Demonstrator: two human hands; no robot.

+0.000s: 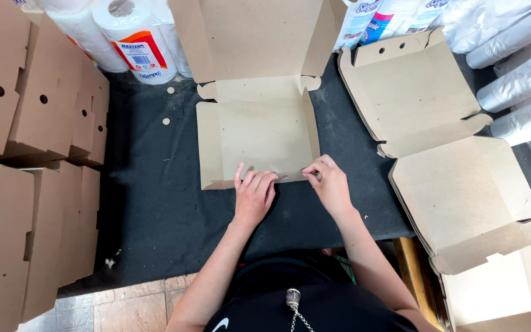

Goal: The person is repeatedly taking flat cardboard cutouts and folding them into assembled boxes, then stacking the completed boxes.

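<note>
A box blank (256, 132) of brown cardboard lies at centre frame on a black-covered bench (155, 203), its lid flap standing up toward the top edge and its side walls partly raised. The left hand (254, 195) rests flat on the blank's near edge, fingers spread and pressing down, holding nothing. The right hand (329, 183), just beside it, has thumb and fingers pinched on the near wall (290, 176) of the blank at its lower right corner. Both forearms reach up from the bottom of the frame, above a black shirt (314, 301) and a metal pendant on a chain (292, 300).

At right, two more unfolded blanks (450, 154) lie overlapping, one running off the bench's edge. Along the left side stand stacks of folded boxes (32, 123) with small round holes. Paper towel rolls (133, 40) in plastic wrap sit at upper left; further wrapped packs (523, 74) fill the upper right corner. A few punched cardboard discs (166, 121) dot the black cover near the blank's left wall. Tiled floor (124, 304) shows at lower left.
</note>
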